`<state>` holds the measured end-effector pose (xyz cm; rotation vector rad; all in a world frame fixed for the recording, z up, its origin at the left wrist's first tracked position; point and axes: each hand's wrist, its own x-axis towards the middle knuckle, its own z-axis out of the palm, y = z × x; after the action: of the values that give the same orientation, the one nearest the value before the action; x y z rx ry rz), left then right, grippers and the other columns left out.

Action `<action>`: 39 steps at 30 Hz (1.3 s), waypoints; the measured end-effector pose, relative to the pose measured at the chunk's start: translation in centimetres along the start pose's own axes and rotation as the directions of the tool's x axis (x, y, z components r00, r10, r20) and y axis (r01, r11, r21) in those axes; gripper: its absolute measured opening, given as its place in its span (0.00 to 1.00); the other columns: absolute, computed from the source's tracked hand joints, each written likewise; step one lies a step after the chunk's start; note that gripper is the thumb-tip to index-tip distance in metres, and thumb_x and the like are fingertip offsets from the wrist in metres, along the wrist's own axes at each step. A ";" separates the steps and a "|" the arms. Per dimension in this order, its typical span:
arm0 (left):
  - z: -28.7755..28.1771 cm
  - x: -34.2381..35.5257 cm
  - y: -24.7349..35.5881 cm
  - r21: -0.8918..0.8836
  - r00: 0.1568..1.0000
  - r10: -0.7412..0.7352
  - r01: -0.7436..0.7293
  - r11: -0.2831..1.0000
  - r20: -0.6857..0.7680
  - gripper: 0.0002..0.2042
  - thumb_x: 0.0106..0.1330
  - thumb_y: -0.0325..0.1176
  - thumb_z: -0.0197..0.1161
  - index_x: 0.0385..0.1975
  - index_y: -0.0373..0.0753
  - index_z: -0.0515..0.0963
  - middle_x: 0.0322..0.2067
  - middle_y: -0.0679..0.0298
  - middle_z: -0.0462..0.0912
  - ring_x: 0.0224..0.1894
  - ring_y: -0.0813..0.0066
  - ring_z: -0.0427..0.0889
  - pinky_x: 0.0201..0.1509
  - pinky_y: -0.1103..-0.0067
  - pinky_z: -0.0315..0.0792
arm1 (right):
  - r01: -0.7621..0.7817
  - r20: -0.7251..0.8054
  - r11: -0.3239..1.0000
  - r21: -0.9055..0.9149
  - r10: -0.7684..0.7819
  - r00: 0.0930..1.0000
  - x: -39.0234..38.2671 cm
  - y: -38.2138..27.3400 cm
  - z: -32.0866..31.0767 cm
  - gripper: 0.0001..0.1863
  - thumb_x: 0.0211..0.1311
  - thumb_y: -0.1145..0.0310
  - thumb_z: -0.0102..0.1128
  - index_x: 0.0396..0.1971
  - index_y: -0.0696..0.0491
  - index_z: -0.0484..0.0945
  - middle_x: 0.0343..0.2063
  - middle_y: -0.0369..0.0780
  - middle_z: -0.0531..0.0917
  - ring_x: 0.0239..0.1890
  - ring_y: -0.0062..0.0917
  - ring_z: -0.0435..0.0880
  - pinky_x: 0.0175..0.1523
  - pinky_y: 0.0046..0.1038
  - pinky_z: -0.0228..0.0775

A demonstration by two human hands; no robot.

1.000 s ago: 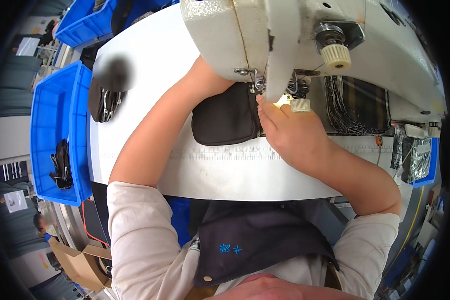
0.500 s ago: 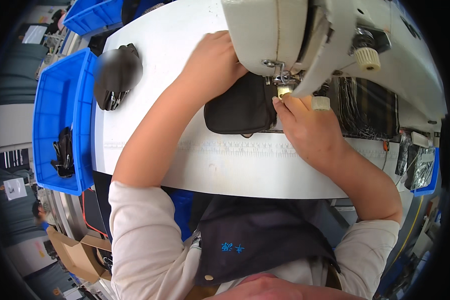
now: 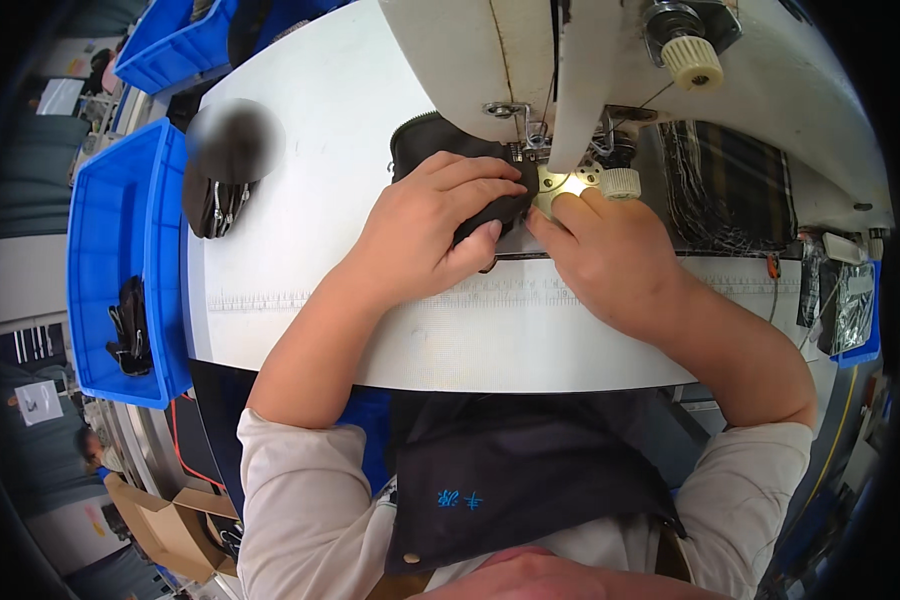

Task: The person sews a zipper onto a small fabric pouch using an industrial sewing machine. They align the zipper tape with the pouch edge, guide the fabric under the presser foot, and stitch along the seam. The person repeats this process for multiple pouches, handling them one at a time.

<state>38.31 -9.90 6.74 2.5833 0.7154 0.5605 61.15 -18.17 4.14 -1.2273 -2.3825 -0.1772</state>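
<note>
At the sewing machine (image 3: 445, 55), we seemingly align a black pouch (image 3: 430, 140), left hand (image 3: 422, 228) gripping it, right hand's (image 3: 610, 245) hold unclear; feeding needs steadiness.

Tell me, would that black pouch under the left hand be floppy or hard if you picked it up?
The black pouch would probably be floppy, because its cloth seems to bunch beneath the left hand. The zip along its edge might make that rim a little stiffer. It probably wouldn't roll, since it looks flattish.
</note>
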 end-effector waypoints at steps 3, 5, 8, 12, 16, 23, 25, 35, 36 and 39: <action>-0.1 -0.1 -0.4 0.033 1.000 0.013 -0.012 0.999 -0.020 0.17 0.60 0.34 0.62 0.48 0.37 0.84 0.55 0.61 0.85 0.53 0.59 0.82 0.52 0.68 0.81 | 0.009 0.008 1.000 0.003 -0.009 1.000 -0.1 0.0 0.0 0.08 0.49 0.72 0.64 0.32 0.54 0.82 0.29 0.36 0.78 0.30 0.28 0.83 0.33 0.30 0.77; -0.3 -0.1 -0.5 0.012 0.999 -0.033 0.033 0.999 -0.013 0.16 0.60 0.34 0.62 0.47 0.37 0.84 0.54 0.62 0.86 0.53 0.59 0.82 0.51 0.68 0.81 | 0.006 0.052 1.000 0.020 -0.008 0.999 -0.1 0.2 -0.3 0.10 0.50 0.72 0.64 0.34 0.55 0.82 0.30 0.36 0.78 0.30 0.28 0.83 0.33 0.30 0.76; -0.1 -0.2 -0.8 -0.038 0.999 -0.040 0.039 0.999 -0.028 0.17 0.60 0.34 0.62 0.48 0.38 0.84 0.54 0.63 0.86 0.52 0.59 0.83 0.50 0.68 0.81 | -0.001 0.099 0.999 0.037 -0.003 0.995 0.0 0.1 -0.7 0.13 0.52 0.72 0.64 0.39 0.57 0.84 0.30 0.36 0.78 0.30 0.28 0.83 0.33 0.31 0.76; 0.0 -0.2 -1.2 -0.028 0.999 0.011 -0.012 1.000 -0.050 0.17 0.58 0.34 0.64 0.46 0.39 0.85 0.53 0.64 0.87 0.51 0.59 0.83 0.50 0.68 0.81 | 0.008 0.071 0.999 0.033 -0.011 0.997 -0.1 -0.2 -0.5 0.18 0.54 0.73 0.64 0.46 0.58 0.85 0.30 0.37 0.78 0.30 0.28 0.83 0.32 0.31 0.75; 0.0 -0.1 -0.8 0.051 0.998 0.063 -0.061 0.997 -0.029 0.16 0.56 0.35 0.67 0.44 0.39 0.87 0.52 0.64 0.88 0.51 0.59 0.83 0.51 0.69 0.82 | -0.003 0.083 0.998 0.068 -0.003 0.997 -0.2 -0.1 -0.5 0.18 0.55 0.73 0.64 0.48 0.58 0.85 0.30 0.37 0.78 0.31 0.28 0.83 0.31 0.31 0.74; 0.3 -0.2 0.2 0.085 1.000 0.007 -0.006 0.996 -0.006 0.18 0.54 0.33 0.67 0.46 0.39 0.87 0.53 0.63 0.88 0.54 0.54 0.83 0.55 0.67 0.81 | 0.000 0.118 0.998 0.062 -0.007 0.993 -0.1 -0.1 -0.9 0.18 0.55 0.73 0.64 0.47 0.59 0.85 0.28 0.38 0.77 0.31 0.29 0.83 0.32 0.32 0.75; 0.3 -0.2 0.3 0.083 1.000 -0.001 0.001 0.997 -0.003 0.19 0.54 0.33 0.67 0.47 0.39 0.87 0.53 0.63 0.88 0.55 0.54 0.83 0.55 0.67 0.81 | -0.005 0.109 0.997 0.073 -0.003 0.994 0.0 -0.1 -0.9 0.18 0.55 0.73 0.64 0.47 0.59 0.85 0.28 0.38 0.77 0.31 0.29 0.83 0.32 0.32 0.75; 0.5 0.6 -0.5 0.134 1.000 -0.004 0.006 0.991 -0.014 0.21 0.57 0.37 0.68 0.51 0.37 0.85 0.58 0.60 0.84 0.56 0.60 0.80 0.56 0.69 0.81 | -0.026 0.088 0.998 0.060 0.021 0.996 0.1 0.0 -0.3 0.22 0.51 0.73 0.65 0.50 0.60 0.84 0.29 0.37 0.77 0.29 0.28 0.83 0.32 0.31 0.75; 0.2 0.6 -0.7 0.090 1.000 0.001 -0.003 0.996 0.013 0.21 0.59 0.36 0.68 0.53 0.38 0.85 0.59 0.59 0.83 0.58 0.57 0.79 0.59 0.68 0.79 | -0.020 0.099 0.998 0.053 0.014 0.995 0.0 0.0 -0.4 0.23 0.52 0.73 0.65 0.50 0.60 0.84 0.29 0.37 0.77 0.30 0.28 0.83 0.32 0.31 0.76; -1.0 0.5 -1.3 -0.032 0.996 0.014 -0.011 0.999 0.085 0.21 0.63 0.34 0.68 0.58 0.40 0.84 0.62 0.56 0.81 0.61 0.51 0.78 0.64 0.65 0.75 | -0.006 0.113 0.999 0.054 0.000 0.994 -0.1 0.1 -0.5 0.24 0.52 0.73 0.66 0.52 0.59 0.84 0.29 0.36 0.78 0.30 0.28 0.83 0.33 0.31 0.76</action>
<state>37.76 -8.32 7.12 2.5673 0.6572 0.4586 61.41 -18.30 4.51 -1.2464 -2.4645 -0.0422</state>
